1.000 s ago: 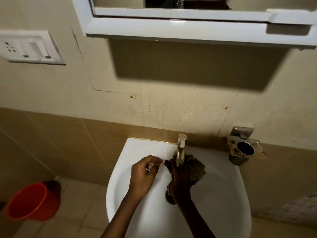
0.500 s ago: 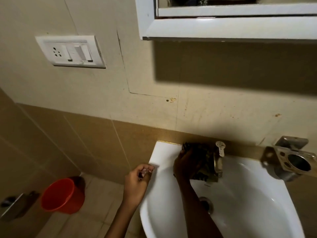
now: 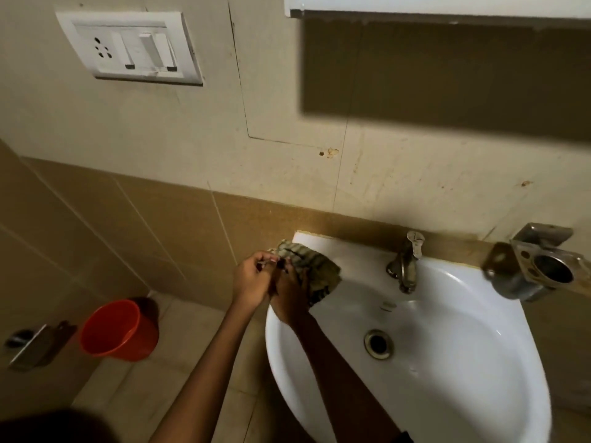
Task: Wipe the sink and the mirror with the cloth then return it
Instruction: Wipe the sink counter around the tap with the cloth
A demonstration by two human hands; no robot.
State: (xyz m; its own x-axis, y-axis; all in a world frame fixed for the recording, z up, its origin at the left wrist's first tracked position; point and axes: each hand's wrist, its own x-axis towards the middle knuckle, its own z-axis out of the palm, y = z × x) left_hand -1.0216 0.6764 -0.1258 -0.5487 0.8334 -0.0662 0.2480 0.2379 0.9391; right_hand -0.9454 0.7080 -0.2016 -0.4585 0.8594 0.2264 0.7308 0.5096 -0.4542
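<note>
A dark, patterned cloth (image 3: 311,266) lies bunched on the back left corner of the white sink (image 3: 447,362). My right hand (image 3: 289,297) presses on the cloth from the near side and grips it. My left hand (image 3: 252,276) is just left of it at the sink's edge, fingers pinched together against the cloth's left end. The metal tap (image 3: 406,263) stands to the right of the cloth. Only the white lower frame of the mirror (image 3: 447,4) shows along the top edge; the glass is out of view.
A metal holder (image 3: 537,270) is fixed to the wall right of the sink. A switch plate (image 3: 131,47) sits on the wall at upper left. An orange bucket (image 3: 118,329) stands on the floor at left, near a metal fitting (image 3: 35,345).
The cloth and my right hand have slid left from the tap to the sink's back left corner. My left hand has come up to meet the cloth. The view has dropped and the mirror has left it.
</note>
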